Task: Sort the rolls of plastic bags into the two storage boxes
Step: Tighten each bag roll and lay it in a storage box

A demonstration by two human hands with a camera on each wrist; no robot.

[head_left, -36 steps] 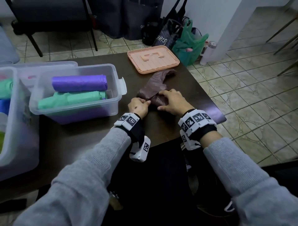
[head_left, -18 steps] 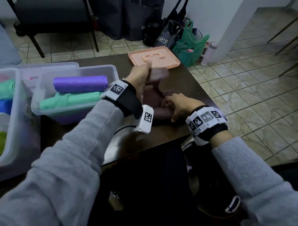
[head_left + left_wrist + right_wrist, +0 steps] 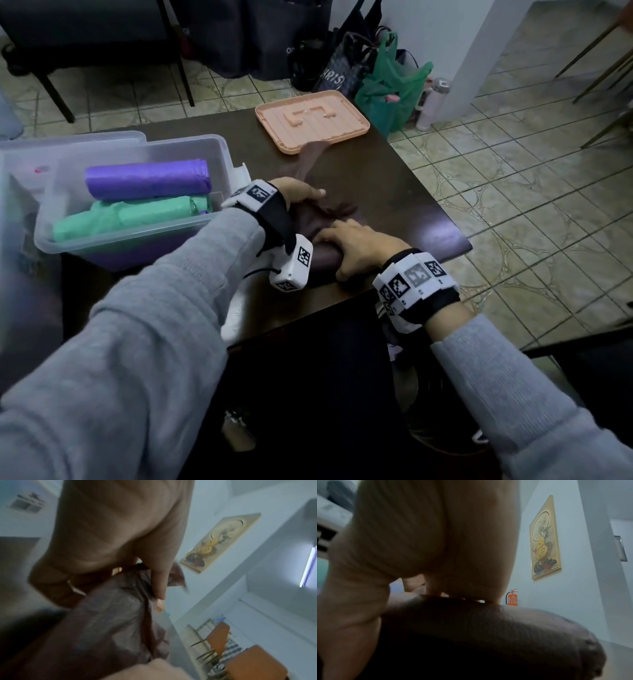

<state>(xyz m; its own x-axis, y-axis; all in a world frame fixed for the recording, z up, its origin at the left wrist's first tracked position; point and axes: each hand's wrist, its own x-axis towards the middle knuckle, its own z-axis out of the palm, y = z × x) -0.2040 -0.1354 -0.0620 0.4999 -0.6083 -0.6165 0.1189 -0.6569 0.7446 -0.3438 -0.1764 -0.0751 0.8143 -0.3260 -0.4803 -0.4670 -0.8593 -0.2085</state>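
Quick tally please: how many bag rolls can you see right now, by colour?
Purple roll: 1, in the box
Green roll: 1, in the same box
Brown roll: 1, on the table, under the left hand and right hand
Total: 3

The left hand (image 3: 298, 198), raised half a second ago with the loose end of the brown roll (image 3: 322, 260) lifted toward the pink tray (image 3: 311, 123), has come back down onto the roll on the bench (image 3: 404, 205). The loose tail (image 3: 310, 156) now trails flat toward the tray (its tip blurred). The right hand (image 3: 359, 246) has shifted slightly, pressing the roll's near part.
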